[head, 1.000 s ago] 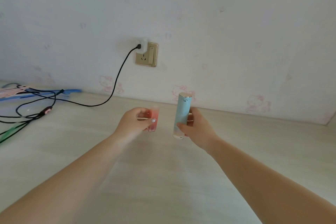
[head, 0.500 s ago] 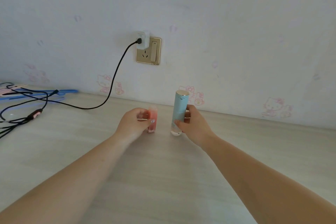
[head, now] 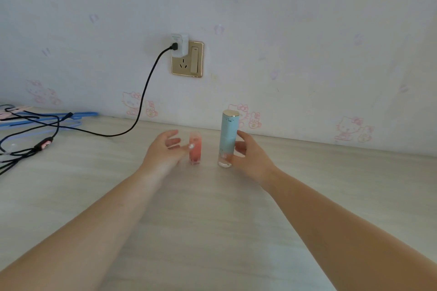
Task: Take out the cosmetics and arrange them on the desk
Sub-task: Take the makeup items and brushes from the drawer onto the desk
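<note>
Two cosmetics stand upright on the pale wooden desk (head: pixel 212 208) near the wall. One is a small pink bottle (head: pixel 195 152). The other is a taller light-blue bottle (head: pixel 228 137) with a gold cap, to its right. My left hand (head: pixel 165 150) is just left of the pink bottle, fingers spread, thumb tip at its side and gripping nothing. My right hand (head: pixel 249 156) is at the right side of the blue bottle, fingers loosely apart and curved beside it, thumb by its base.
A gold wall socket (head: pixel 187 59) with a white charger (head: pixel 179 45) sits above the bottles. Its black cable (head: pixel 142 101) runs down to a tangle of cables (head: pixel 28 146) and blue hangers (head: pixel 59 117) at the desk's far left.
Both bottles were lowered onto the desk and now stand there. My left hand has let go of the pink bottle and spread its fingers, and my right hand's grip on the blue bottle has loosened.
</note>
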The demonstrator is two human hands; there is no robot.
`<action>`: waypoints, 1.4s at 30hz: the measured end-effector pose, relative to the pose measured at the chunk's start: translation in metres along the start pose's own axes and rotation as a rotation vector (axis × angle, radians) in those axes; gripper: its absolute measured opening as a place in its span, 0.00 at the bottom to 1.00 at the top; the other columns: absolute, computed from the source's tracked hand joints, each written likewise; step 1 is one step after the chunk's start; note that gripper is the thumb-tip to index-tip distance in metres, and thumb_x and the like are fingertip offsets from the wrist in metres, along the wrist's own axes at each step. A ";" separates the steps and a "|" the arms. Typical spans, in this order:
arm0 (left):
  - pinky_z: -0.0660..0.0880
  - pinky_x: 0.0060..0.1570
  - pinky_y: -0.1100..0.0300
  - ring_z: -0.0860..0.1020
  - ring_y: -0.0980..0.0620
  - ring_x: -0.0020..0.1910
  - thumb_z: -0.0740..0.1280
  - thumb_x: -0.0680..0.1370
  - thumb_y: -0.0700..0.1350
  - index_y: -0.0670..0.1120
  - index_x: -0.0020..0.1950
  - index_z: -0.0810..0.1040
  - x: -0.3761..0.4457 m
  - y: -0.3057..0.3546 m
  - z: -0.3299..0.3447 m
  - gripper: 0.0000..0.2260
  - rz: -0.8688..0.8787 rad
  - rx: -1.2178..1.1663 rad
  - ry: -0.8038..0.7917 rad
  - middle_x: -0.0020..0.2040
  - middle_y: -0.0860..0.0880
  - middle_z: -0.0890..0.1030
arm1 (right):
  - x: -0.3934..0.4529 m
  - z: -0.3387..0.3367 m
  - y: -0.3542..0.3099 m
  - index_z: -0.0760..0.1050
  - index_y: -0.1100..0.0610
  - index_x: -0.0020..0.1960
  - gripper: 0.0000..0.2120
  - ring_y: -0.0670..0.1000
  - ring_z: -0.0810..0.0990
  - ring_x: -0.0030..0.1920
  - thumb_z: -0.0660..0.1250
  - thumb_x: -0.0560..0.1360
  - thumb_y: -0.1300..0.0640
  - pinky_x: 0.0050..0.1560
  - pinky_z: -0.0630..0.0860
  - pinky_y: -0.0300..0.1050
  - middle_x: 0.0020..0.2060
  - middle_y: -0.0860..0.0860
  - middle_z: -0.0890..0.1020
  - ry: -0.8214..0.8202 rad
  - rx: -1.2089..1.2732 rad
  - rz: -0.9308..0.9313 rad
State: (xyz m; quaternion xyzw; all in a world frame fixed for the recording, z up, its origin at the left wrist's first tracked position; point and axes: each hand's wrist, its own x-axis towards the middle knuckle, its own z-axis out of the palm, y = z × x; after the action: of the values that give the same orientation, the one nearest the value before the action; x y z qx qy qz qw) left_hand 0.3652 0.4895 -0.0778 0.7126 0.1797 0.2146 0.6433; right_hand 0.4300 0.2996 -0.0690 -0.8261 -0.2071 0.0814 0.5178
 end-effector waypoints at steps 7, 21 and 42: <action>0.74 0.56 0.53 0.78 0.58 0.44 0.70 0.74 0.39 0.50 0.52 0.78 -0.078 0.033 -0.006 0.10 0.085 -0.103 -0.047 0.49 0.51 0.80 | -0.069 -0.038 -0.012 0.72 0.46 0.60 0.17 0.43 0.76 0.60 0.71 0.72 0.54 0.65 0.72 0.51 0.56 0.43 0.78 0.163 0.206 -0.087; 0.77 0.49 0.64 0.80 0.61 0.42 0.70 0.73 0.37 0.47 0.50 0.79 -0.290 0.082 0.135 0.09 0.222 -0.099 -0.766 0.44 0.51 0.81 | -0.322 -0.161 0.011 0.78 0.47 0.50 0.09 0.42 0.79 0.53 0.69 0.73 0.59 0.63 0.74 0.52 0.51 0.44 0.82 0.307 0.176 -0.064; 0.74 0.57 0.58 0.79 0.49 0.53 0.73 0.71 0.44 0.45 0.55 0.78 -0.393 -0.036 0.291 0.14 0.235 0.705 -1.101 0.52 0.48 0.81 | -0.466 -0.249 0.155 0.78 0.51 0.57 0.15 0.46 0.79 0.56 0.72 0.71 0.56 0.60 0.72 0.40 0.53 0.47 0.81 0.169 -0.505 0.409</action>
State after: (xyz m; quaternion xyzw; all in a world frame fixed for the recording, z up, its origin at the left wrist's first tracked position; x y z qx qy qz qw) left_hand 0.1904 0.0399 -0.1663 0.9008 -0.1945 -0.1838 0.3418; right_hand 0.1372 -0.1622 -0.1316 -0.9566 -0.0069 0.0608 0.2849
